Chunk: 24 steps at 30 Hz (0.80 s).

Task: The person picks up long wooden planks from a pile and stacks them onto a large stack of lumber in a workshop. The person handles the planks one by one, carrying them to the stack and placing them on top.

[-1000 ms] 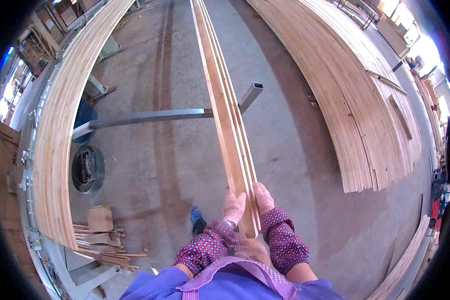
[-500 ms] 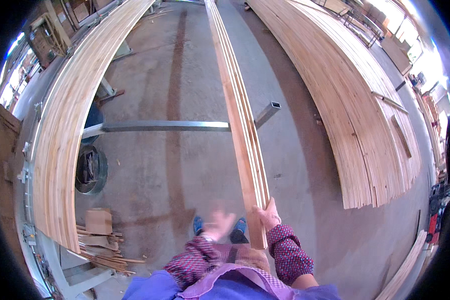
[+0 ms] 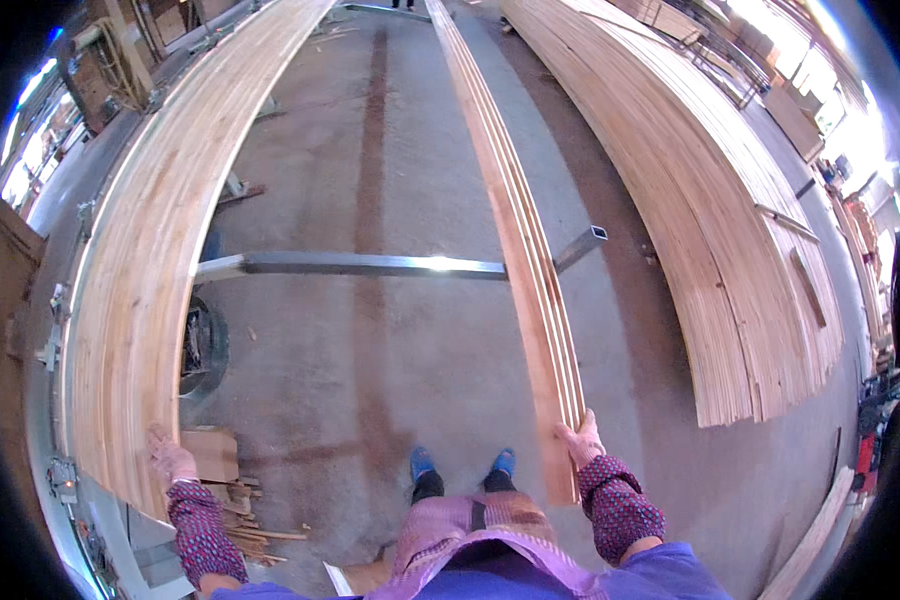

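The right hand (image 3: 583, 440) holds one board bundle (image 3: 542, 330); the left hand (image 3: 173, 457) touches one board row (image 3: 135, 300), its grip unclear.

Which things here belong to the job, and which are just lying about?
Apparently in use:
long strips, held by the right hand
left-side boards, touched by the left hand
metal bar under the strips

Probably lying about:
cardboard box
wood scraps
round tub
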Tool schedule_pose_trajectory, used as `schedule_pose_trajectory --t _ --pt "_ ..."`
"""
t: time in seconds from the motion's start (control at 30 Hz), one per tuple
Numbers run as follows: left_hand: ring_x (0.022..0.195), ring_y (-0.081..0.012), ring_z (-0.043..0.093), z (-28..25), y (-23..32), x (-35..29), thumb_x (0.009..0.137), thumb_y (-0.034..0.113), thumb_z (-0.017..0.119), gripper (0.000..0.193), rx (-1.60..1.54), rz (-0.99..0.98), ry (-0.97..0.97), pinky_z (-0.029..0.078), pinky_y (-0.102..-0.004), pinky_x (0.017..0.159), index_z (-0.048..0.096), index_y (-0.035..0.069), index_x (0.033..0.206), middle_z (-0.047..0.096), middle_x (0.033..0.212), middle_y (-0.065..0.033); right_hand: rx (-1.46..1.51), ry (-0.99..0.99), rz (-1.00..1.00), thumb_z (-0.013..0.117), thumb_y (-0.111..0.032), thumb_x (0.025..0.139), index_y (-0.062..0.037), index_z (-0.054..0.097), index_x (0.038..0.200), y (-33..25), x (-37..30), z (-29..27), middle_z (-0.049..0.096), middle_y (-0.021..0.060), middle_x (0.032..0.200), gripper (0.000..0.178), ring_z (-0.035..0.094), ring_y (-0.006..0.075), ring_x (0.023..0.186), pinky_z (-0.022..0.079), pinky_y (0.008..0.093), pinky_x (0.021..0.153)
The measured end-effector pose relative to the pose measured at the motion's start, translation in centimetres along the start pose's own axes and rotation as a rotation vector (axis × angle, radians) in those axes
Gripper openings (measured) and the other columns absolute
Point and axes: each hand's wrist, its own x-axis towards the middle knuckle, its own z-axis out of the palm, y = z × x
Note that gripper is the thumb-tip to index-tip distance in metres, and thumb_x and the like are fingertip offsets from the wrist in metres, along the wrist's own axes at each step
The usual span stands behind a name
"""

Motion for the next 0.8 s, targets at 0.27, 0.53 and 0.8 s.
schedule_pose_trajectory --t 0.27,0.53,0.8 --pt "0.125 -0.0350 0.047 -7.2 10.6 -13.9 0.078 0.034 0.070 0.097 -0.458 0.237 -0.105 0.036 -0.0380 0.109 0.015 -0.002 0.149 0.040 0.141 -0.0272 0.057 -0.017 0.030 0.077 -0.037 0.070 0.0034 0.027 0.144 1.7 1.4 0.7 0.045 0.0246 0.135 0.098 0.048 0.0349 0.122 0.042 0.0372 0.100" --pt "0.075 -0.0212 0.065 0.0 24.4 -20.4 0.077 0.002 0.071 0.043 -1.639 0.264 -1.375 0.057 -0.0344 0.069 0.052 -0.004 0.115 0.064 0.092 -0.0122 0.224 -0.126 -0.050 0.073 -0.034 0.075 0.0026 0.034 0.139 1.2 0.5 -0.6 0.062 0.0186 0.114 0.084 0.062 0.0244 0.103 0.050 0.0347 0.087" --pt "0.106 -0.0287 0.062 0.9 42.2 -41.8 0.084 0.017 0.068 0.034 -1.335 0.861 -1.111 0.051 -0.0361 0.088 0.061 0.002 0.113 0.065 0.109 -0.0192 0.624 -0.356 0.047 0.056 -0.031 0.094 -0.0040 0.054 0.129 5.2 1.8 -1.1 0.065 0.0082 0.108 0.044 0.060 0.0150 0.094 0.049 0.0313 0.083"
